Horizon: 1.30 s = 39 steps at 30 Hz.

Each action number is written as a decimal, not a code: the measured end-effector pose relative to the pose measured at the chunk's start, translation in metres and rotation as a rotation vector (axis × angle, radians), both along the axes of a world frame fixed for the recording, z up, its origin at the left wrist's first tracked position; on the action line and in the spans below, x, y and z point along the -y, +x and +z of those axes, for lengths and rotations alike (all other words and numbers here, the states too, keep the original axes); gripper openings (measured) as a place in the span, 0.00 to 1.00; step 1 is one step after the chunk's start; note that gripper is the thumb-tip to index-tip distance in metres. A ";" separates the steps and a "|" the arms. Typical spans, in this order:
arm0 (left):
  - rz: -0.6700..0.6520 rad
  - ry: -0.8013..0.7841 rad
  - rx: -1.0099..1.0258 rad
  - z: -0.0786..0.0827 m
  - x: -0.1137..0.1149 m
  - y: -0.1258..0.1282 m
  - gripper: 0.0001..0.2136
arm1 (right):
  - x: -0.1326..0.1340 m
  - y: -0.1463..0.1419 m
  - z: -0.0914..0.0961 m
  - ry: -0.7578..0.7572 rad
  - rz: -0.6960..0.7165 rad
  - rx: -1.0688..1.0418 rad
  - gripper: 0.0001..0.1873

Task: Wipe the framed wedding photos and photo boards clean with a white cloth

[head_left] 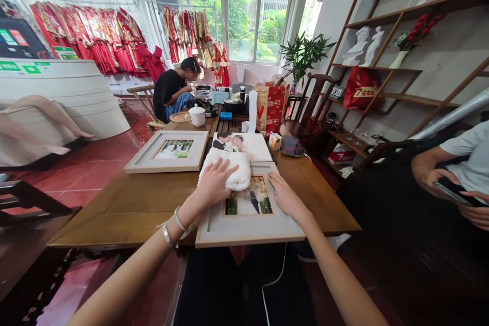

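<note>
Two hands on one frame, its lower rim at the tabletop's brink

At 6 o'clock on the tabletop (153, 209), the near frame (214, 234) lies flat, its lower rim at or perhaps slightly past the edge. A firm pull that way could tip it lapward, and the white cable (274, 280) hanging below might catch a leg.

The left hand (214, 182) spreads its fingers over a folded white cloth (240, 177), which covers the frame's 11 o'clock part and meets the portrait (260, 146) beyond. Whether that grip clasps the cloth or merely presses, I cannot tell. Bearing down hard could mark the picture; dragging the bundle could skew the portrait.

The right hand (286, 196) lies along the 3 o'clock rim, grip released, fingers straight. Too light a touch there, and the frame could swivel under the rubbing cloth. A bangle (166, 237) near the 9 o'clock rim might scrape it, and a wide sweep towards 10 o'clock could jolt the second frame (143, 163).
</note>
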<state>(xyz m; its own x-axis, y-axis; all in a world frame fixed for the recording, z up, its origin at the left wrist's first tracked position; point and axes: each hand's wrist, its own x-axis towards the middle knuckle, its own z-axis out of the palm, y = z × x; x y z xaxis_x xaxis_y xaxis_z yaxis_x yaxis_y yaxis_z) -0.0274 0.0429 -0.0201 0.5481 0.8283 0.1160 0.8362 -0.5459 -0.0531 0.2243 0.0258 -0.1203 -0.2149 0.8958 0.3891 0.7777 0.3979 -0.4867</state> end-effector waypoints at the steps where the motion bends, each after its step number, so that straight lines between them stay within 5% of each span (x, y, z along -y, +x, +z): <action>1: -0.001 -0.011 -0.001 0.001 0.003 0.001 0.35 | 0.000 0.000 0.000 -0.016 -0.006 -0.014 0.37; 4: 0.001 -0.066 -0.022 0.005 0.029 0.004 0.35 | 0.001 -0.001 0.001 -0.049 -0.009 -0.043 0.37; 11: 0.051 -0.171 0.005 -0.004 0.140 0.000 0.42 | 0.000 0.001 -0.001 -0.008 0.012 -0.105 0.39; 14: 0.064 -0.179 -0.014 -0.006 0.156 -0.003 0.44 | 0.001 0.001 0.001 -0.008 0.023 -0.098 0.38; 20: 0.144 -0.067 -0.085 -0.001 0.100 0.008 0.38 | 0.004 0.001 0.010 -0.063 0.003 -0.033 0.35; 25: 0.108 0.046 -0.069 0.000 0.036 0.013 0.36 | 0.003 0.002 0.009 -0.033 0.021 -0.044 0.36; 29: 0.025 0.040 -0.017 -0.003 0.007 0.028 0.36 | 0.001 0.003 0.005 -0.025 0.017 -0.091 0.36; 34: -0.027 -0.034 -0.040 -0.014 0.008 0.058 0.37 | 0.002 0.001 0.010 0.019 0.031 -0.150 0.36; 39: -0.055 -0.163 -0.061 -0.012 0.055 0.064 0.38 | 0.007 -0.001 0.022 -0.006 0.095 -0.178 0.28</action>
